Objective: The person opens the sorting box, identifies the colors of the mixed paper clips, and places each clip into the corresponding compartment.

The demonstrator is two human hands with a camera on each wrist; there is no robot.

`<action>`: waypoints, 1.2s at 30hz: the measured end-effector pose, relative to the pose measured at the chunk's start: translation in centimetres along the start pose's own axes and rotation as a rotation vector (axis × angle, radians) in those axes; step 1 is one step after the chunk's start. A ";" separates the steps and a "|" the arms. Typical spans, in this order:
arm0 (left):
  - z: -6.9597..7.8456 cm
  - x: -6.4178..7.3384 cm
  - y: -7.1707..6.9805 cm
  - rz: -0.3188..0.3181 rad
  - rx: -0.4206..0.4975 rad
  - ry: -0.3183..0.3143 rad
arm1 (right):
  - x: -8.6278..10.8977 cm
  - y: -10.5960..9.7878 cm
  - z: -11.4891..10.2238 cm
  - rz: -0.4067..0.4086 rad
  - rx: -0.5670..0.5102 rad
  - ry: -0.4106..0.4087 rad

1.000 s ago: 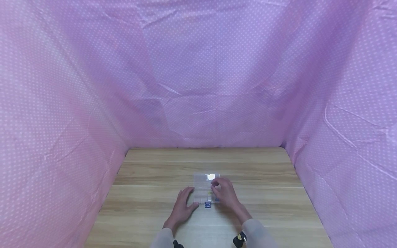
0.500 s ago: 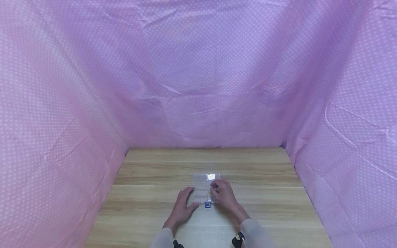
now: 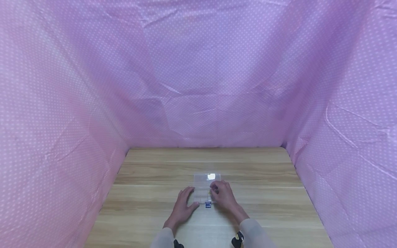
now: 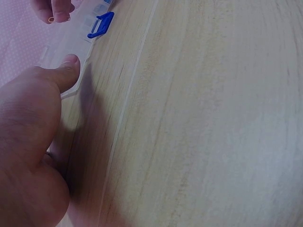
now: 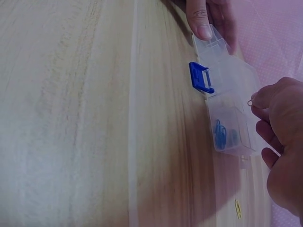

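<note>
A clear plastic compartment box [image 3: 201,195] lies with its lid [image 3: 200,179] folded back, away from the person. On its front hangs a blue latch [image 5: 201,78]. My left hand [image 3: 183,209] holds the box's left end, thumb on the front edge and fingers at the far side. Over the right part of the box, my right hand [image 3: 224,196] pinches a small yellow-orange paper clip [image 5: 249,102] between thumb and forefinger; only its looped end shows. Several blue paper clips [image 5: 220,135] lie in a compartment at the right end.
A yellow paper clip [image 5: 238,209] lies on the wooden table [image 3: 142,193] to the right of the box. Pink dotted cloth [image 3: 198,120] hangs behind the table and along both sides.
My right hand has come slightly nearer the person and lower over the box's right compartments. The left hand and the box have stayed in place.
</note>
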State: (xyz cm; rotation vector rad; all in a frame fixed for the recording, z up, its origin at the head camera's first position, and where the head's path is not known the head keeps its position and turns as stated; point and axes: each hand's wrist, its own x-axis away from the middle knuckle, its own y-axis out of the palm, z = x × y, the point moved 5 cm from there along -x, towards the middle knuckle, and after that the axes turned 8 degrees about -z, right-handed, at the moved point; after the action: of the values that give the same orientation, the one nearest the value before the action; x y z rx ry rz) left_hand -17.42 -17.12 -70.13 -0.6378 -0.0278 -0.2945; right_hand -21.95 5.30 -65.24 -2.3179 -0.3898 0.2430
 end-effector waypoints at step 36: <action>-0.2 0.1 0.4 0.015 0.015 -0.025 | 0.9 0.3 0.4 0.022 0.006 -0.035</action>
State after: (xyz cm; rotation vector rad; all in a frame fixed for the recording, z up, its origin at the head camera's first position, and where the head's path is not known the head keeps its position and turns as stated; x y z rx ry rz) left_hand -17.20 -17.00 -70.53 -0.6263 -0.0489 -0.2722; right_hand -21.16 5.68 -65.73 -2.3159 -0.3804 0.2960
